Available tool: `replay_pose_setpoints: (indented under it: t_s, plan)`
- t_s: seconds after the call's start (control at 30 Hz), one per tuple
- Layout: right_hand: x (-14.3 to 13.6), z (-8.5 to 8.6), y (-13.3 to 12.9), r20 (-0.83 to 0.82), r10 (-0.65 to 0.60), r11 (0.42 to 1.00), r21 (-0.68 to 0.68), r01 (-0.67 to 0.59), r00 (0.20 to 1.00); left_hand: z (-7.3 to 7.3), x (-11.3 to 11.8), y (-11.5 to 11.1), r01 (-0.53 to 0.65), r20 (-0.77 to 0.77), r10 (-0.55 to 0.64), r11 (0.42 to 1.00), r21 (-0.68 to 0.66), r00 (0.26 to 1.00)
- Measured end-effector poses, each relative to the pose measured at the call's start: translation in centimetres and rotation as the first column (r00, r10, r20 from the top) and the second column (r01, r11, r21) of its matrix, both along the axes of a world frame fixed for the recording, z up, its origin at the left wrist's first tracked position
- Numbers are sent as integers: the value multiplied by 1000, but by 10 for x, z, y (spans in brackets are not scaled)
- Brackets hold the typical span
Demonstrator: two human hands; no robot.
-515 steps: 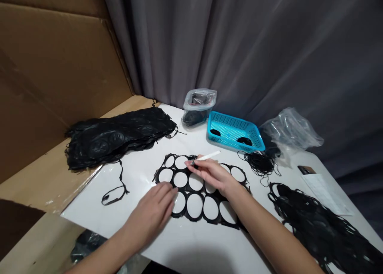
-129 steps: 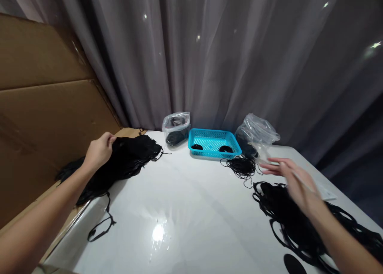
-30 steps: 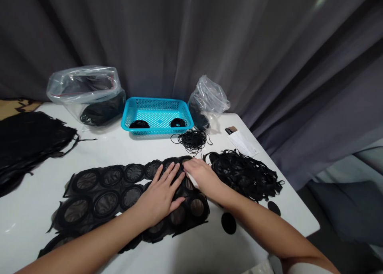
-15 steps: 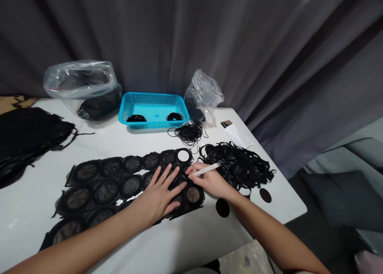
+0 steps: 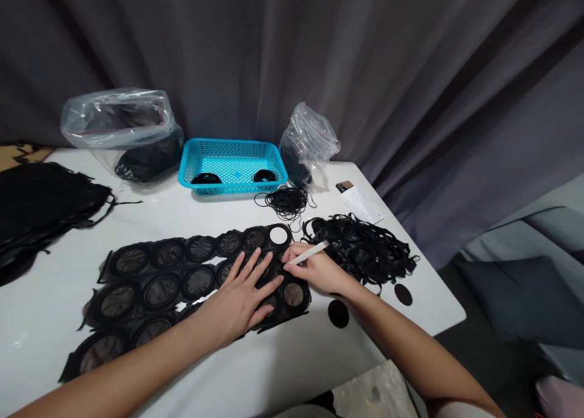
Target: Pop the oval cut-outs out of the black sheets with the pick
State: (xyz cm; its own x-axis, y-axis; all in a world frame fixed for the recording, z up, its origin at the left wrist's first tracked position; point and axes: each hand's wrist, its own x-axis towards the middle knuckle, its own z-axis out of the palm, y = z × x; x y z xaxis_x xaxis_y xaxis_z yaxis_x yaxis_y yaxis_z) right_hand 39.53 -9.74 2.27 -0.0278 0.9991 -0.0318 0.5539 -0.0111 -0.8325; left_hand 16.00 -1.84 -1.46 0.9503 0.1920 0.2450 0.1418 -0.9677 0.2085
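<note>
A black sheet (image 5: 160,291) with rows of ringed circles lies on the white table. My left hand (image 5: 241,293) rests on it palm down, fingers spread, holding nothing. Just to its right, my right hand (image 5: 314,269) grips a slim white tool (image 5: 309,254) like a pen, its tip over a circle near the sheet's right end and hidden by my fingers. One circle at the top right of the sheet shows white. Two loose black discs (image 5: 338,314) (image 5: 403,294) lie to the right of the sheet.
Tangled black strips (image 5: 365,247) lie at right, near a phone (image 5: 345,187) under white paper (image 5: 362,205). Behind are a blue basket (image 5: 235,189), black cords (image 5: 287,202) and two clear bags (image 5: 121,132) (image 5: 310,135). A black pile (image 5: 45,211) is at far left.
The white tool has tilted slightly more upright in my right hand. My left hand stays spread on the sheet. The whole view has shifted slightly.
</note>
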Motion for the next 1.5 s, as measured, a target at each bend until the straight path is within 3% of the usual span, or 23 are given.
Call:
replay_pose_setpoints:
  t_s: [0.53,0.63,0.73,0.87,0.97,1.0,1.07,1.13,1.2,1.3,1.5]
  plan:
    - [0,4,0,10,-3,1000,8,3,1000,1,1,0,0,2,0,1000,5,1000]
    - [-12,3,-5,68,0,998,65,-5,998,1,0,-2,-7,-11,7,1000,14,1000]
    - [-23,-3,-9,262,-5,986,160,-39,965,1,0,-2,-6,-21,6,1000,21,1000]
    - [-5,-1,-8,437,-197,961,264,85,878,2,2,1,1,-23,-1,1000,11,1000]
    - [21,13,-10,341,-422,887,345,305,840,4,-1,-1,1,-8,-1,1000,-2,1000]
    - [25,17,-14,285,-442,878,331,345,851,4,-3,-3,10,-10,-10,1000,-4,1000]
    - [21,23,-26,171,-369,917,227,328,914,5,-8,-11,50,-17,-50,999,-8,999]
    - [6,22,-41,83,-211,976,81,204,974,4,-14,-20,84,-17,-84,996,-16,996]
    - [-12,16,-54,16,-117,993,-9,117,993,3,-19,-27,92,-4,-92,996,-17,996]
    - [-28,6,-63,-57,-77,997,-14,76,995,2,-21,-30,99,-5,-99,995,-11,995]
    - [-24,3,-63,-96,-34,999,7,35,995,2,-20,-27,140,-37,-141,990,-26,989]
